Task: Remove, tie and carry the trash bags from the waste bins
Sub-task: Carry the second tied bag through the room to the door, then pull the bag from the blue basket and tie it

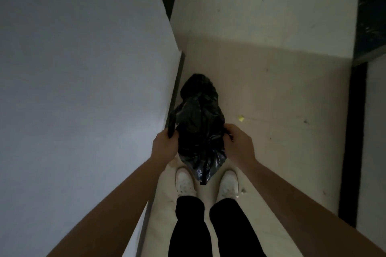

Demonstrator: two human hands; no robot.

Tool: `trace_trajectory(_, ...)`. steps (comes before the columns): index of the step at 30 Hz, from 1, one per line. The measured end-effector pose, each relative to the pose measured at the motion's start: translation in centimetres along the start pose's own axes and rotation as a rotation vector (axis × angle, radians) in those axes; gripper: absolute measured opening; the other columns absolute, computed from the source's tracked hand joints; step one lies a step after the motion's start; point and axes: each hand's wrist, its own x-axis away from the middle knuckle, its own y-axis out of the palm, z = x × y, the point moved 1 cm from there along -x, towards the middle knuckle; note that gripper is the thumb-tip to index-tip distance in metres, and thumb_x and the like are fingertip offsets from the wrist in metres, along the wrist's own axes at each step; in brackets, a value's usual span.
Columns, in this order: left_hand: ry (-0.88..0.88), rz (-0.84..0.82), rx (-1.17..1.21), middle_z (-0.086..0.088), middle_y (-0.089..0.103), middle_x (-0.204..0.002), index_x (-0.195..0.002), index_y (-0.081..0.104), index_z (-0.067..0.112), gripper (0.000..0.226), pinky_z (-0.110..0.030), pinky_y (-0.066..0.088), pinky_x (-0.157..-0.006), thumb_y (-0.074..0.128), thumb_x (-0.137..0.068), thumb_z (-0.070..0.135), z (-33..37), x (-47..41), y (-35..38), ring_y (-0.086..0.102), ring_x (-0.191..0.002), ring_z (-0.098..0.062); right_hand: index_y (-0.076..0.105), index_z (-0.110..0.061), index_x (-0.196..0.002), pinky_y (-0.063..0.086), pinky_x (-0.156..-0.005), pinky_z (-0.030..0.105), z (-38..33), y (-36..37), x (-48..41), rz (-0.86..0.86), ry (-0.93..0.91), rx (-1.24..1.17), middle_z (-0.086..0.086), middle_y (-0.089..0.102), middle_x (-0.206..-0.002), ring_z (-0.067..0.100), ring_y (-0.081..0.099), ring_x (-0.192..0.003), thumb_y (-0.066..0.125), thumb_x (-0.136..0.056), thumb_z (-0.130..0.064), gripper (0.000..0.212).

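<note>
Seemingly, left hand (165,146) and right hand (238,142) grip the black trash bag (200,119).

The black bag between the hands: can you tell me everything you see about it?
The black trash bag is thin, shiny, crinkled plastic, lumpy, bunched in folds near its middle. It stretches lengthwise beside the grey wall, its near end between the white shoes. The left hand grips a strip at its left edge; the right hand pinches its right side. Whether it touches the floor is unclear.
</note>
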Motion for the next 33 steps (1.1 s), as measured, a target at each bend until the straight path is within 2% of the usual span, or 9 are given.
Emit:
trace_trajectory(3, -0.057, 0.013, 0.009, -0.008, 0.072, -0.096, -0.090, 0.061, 0.029, 0.018, -0.050, 0.059, -0.083, 0.046, -0.089, 0.038, -3.9, -6.8, 2.8, 0.070, -0.087, -0.030, 0.062, -0.016, -0.128, 0.033, -0.073, 0.017, 3.5, 5.0, -5.0, -0.036, 0.014, 0.040, 0.006, 0.070, -0.116, 0.023, 0.063, -0.104, 0.044, -0.098, -0.009, 0.036)
trace_trajectory(6, -0.144, 0.074, 0.049, -0.012, 0.071, -0.098, -0.105, 0.064, 0.016, 0.036, -0.051, 0.060, -0.080, 0.046, -0.082, 0.036, -8.2, -13.7, 5.5, 0.070, -0.086, -0.032, 0.061, -0.016, -0.130, 0.031, -0.071, 0.017, 7.1, 11.0, -10.6, -0.084, 0.015, 0.084, 0.007, 0.069, -0.118, 0.025, 0.062, -0.107, 0.042, -0.098, -0.007, 0.038)
trace_trajectory(9, -0.172, 0.131, 0.042, -0.014, 0.070, -0.100, -0.108, 0.065, 0.012, 0.042, -0.052, 0.059, -0.083, 0.046, -0.077, 0.034, -11.6, -19.3, 7.5, 0.069, -0.090, -0.035, 0.056, -0.014, -0.138, 0.036, -0.088, 0.020, 9.9, 15.4, -15.5, -0.181, 0.013, 0.117, 0.012, 0.064, -0.130, 0.030, 0.058, -0.119, 0.039, -0.101, -0.007, 0.042)
trace_trajectory(13, -0.168, 0.177, -0.032, -0.011, 0.067, -0.111, -0.120, 0.060, 0.010, 0.034, -0.046, 0.054, -0.094, 0.050, -0.092, 0.026, -15.2, -22.1, 9.1, 0.064, -0.104, -0.031, 0.038, -0.015, -0.150, 0.037, -0.098, 0.024, 13.3, 19.1, -18.0, -0.349, 0.076, 0.097, 0.014, 0.052, -0.144, 0.027, 0.052, -0.127, 0.031, -0.106, -0.013, 0.045)
trace_trajectory(18, -0.010, 0.196, -0.214, -0.008, 0.058, -0.130, -0.135, 0.052, 0.011, 0.040, -0.031, 0.040, -0.098, 0.040, -0.104, 0.033, -14.7, -19.5, 8.2, 0.055, -0.120, -0.024, 0.024, -0.017, -0.156, 0.025, -0.100, 0.014, 13.1, 16.4, -15.0, -0.268, 0.031, 0.142, 0.010, 0.041, -0.153, 0.024, 0.041, -0.137, 0.034, -0.108, -0.027, 0.050)
trace_trajectory(20, 0.148, 0.210, -0.311, -0.010, 0.053, -0.139, -0.139, 0.049, 0.013, 0.042, -0.029, 0.033, -0.101, 0.036, -0.106, 0.035, -11.2, -18.3, 6.6, 0.050, -0.128, -0.026, 0.020, -0.021, -0.157, 0.025, -0.114, 0.032, 10.9, 13.0, -14.9, -0.203, -0.041, 0.244, 0.009, 0.031, -0.159, 0.027, 0.032, -0.144, 0.033, -0.107, -0.037, 0.054)
trace_trajectory(22, 0.351, 0.266, -0.404, -0.011, 0.045, -0.150, -0.145, 0.044, 0.014, 0.047, -0.034, 0.029, -0.110, 0.034, -0.107, 0.038, -6.0, -16.7, 4.6, 0.040, -0.138, -0.027, 0.019, -0.023, -0.158, 0.027, -0.115, 0.043, 7.5, 8.7, -15.2, -0.086, -0.132, 0.361, 0.010, 0.024, -0.162, 0.031, 0.028, -0.146, 0.030, -0.106, -0.044, 0.057)
trace_trajectory(27, 0.783, 0.434, -0.582, -0.017, 0.026, -0.162, -0.153, 0.034, 0.012, 0.058, -0.048, 0.022, -0.118, 0.028, -0.105, 0.044, 11.5, -8.8, -1.9, 0.025, -0.149, -0.034, 0.025, -0.017, -0.157, 0.032, -0.113, 0.049, -5.5, -6.5, -12.5, 0.295, -0.337, 0.550, 0.018, 0.024, -0.161, 0.038, 0.030, -0.144, 0.030, -0.104, -0.049, 0.061)
trace_trajectory(33, 1.418, 0.677, -0.682, -0.027, 0.032, -0.156, -0.149, 0.038, 0.004, 0.059, -0.056, 0.034, -0.110, 0.032, -0.105, 0.042, 39.1, 9.8, -11.7, 0.036, -0.140, -0.045, 0.025, -0.019, -0.156, 0.030, -0.116, 0.051, -24.6, -32.8, -1.3, 0.708, -0.584, 0.616, 0.017, 0.020, -0.163, 0.039, 0.027, -0.147, 0.034, -0.103, -0.052, 0.064)
